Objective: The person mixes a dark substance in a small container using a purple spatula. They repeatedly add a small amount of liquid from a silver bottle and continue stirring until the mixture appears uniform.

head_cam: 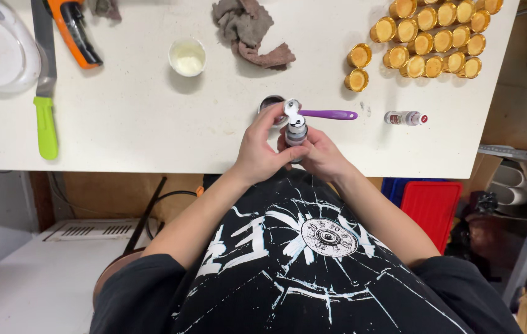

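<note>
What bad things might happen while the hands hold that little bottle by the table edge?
1. The left hand and right hand hold the small bottle right at the edge of the white table; a slip might drop it onto the lap.
2. The purple-handled tool lies just behind the hands; a bump might knock it.
3. The open cup of cream could spill if nudged.

Gold caps point(429, 38): about twenty. Small bottles: two, one held point(296, 132), one lying right point(404, 118). Cloths: two, far point(248, 31). White cup point(187, 57): one. Knife point(45, 80): one.
</note>
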